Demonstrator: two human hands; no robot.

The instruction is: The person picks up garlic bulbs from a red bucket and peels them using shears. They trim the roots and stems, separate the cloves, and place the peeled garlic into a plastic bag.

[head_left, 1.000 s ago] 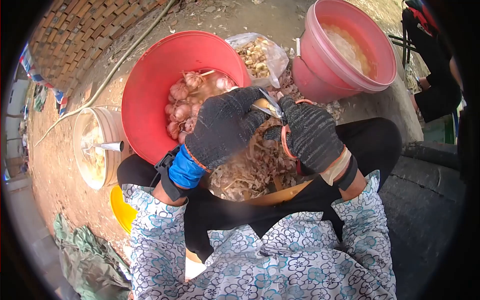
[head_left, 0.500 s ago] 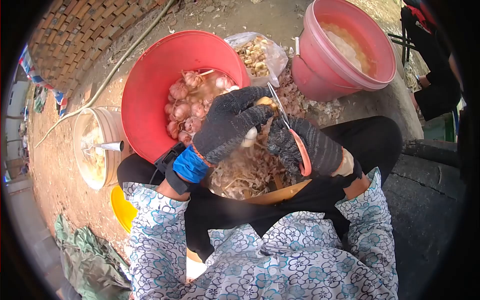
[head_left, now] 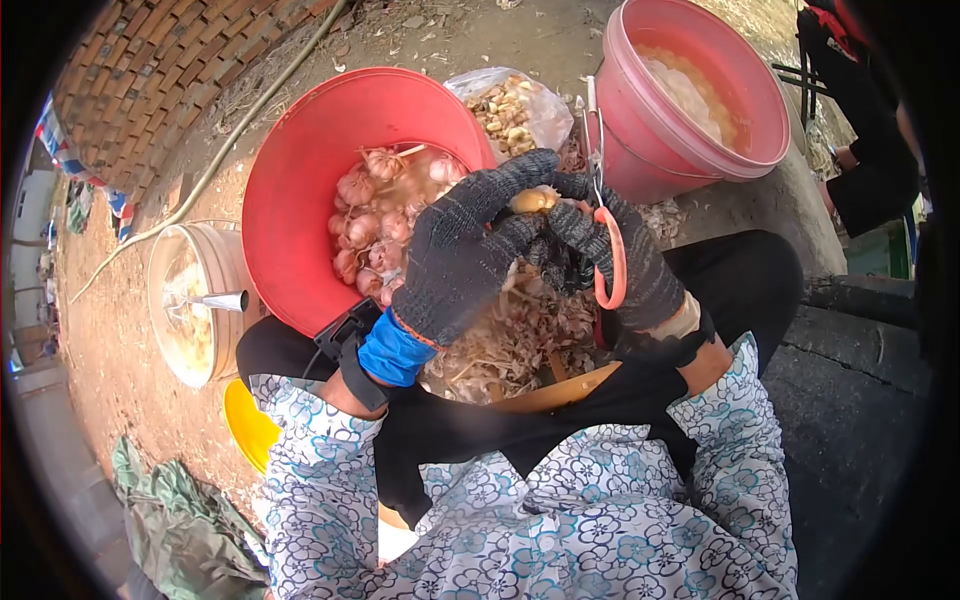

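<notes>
My left hand [head_left: 465, 255], in a dark grey knitted glove, is closed with thumb and fingers round a yellowish piece of garlic [head_left: 535, 201]. Against the other side of that garlic press the fingers of my right hand [head_left: 630, 250], gloved alike. A pair of scissors [head_left: 611, 258] with orange handles rests in my right hand, its metal blades pointing up and away from the garlic. Beneath both hands lies a heap of garlic skins and stalks [head_left: 510, 340] in a container with a tan rim [head_left: 560, 392], between my knees.
A red bucket [head_left: 290, 200] tilts at the left with several garlic bulbs [head_left: 365, 225] inside. Behind it sits a clear bag [head_left: 545, 105] of peeled cloves. Further round are a pink bucket [head_left: 650, 165], a white bucket [head_left: 225, 270] and a person's dark sleeve [head_left: 880, 190].
My right hand has risen and its fingers have met the garlic in my left hand. The scissors have swung upright and moved right. A white clove below my left fingers is no longer visible.
</notes>
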